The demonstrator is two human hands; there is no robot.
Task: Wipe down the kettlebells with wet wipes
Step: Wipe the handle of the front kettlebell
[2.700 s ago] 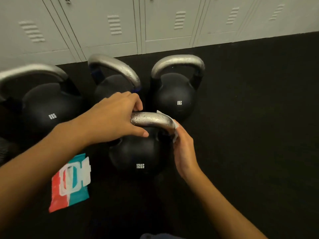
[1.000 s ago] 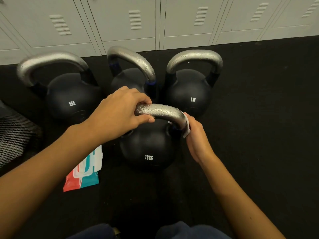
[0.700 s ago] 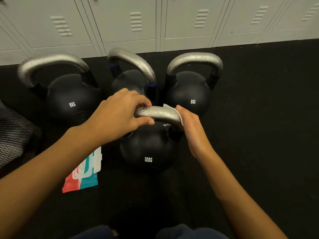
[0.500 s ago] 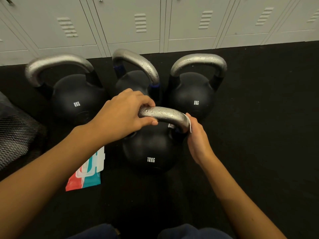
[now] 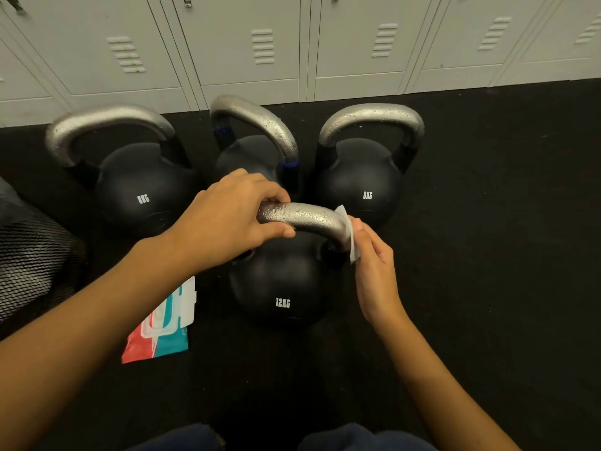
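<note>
A: status on hands?
B: left hand [image 5: 227, 219] has fingers curled over the left end of the handle [image 5: 305, 219] on the 12KG kettlebell [image 5: 283, 288], thumb underneath. right hand [image 5: 374, 271] pinches a white wet wipe [image 5: 349, 236] against the handle's right bend
A: kettlebell location?
B: upright on the black floor [image 5: 487, 255], just in front of three more kettlebells [image 5: 361, 177] lined up by the lockers [image 5: 240, 47]. wipe packet [image 5: 162, 330] lies flat on the floor to its left, lid flap open
</note>
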